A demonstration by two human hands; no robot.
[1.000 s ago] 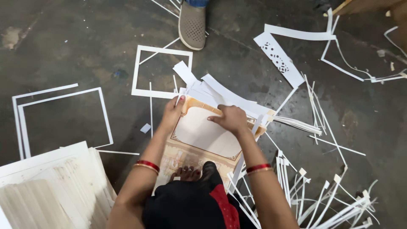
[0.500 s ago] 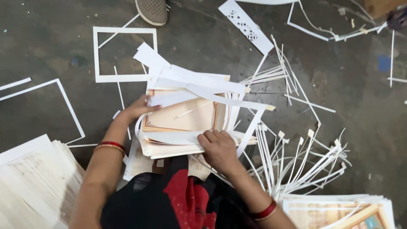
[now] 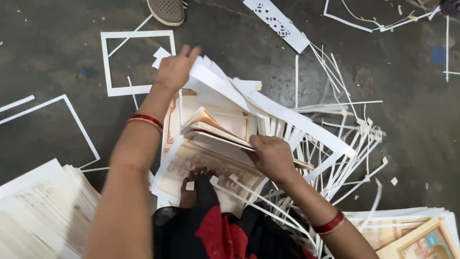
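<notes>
A stack of printed cards, cream with ornate brown borders, lies on the dark floor just in front of the person's foot. Over its far side hangs a bunch of white paper trimmings, flat strips and frame-shaped offcuts of thin card. The left hand reaches forward with the arm nearly straight, fingers curled and closed around the upper end of that bunch, lifting it off the stack. The right hand rests lower, elbow bent, fingers folded and pinching the right edge of the upper cards. Each wrist carries red and gold bangles.

To the right, loose narrow strips fan out in a tangle across the floor. A square white paper frame lies flat beyond the left hand, with a grey shoe of another person just past it and a perforated white strip nearby. A pile of pale sheets sits at lower left, and another stack of bordered prints at lower right.
</notes>
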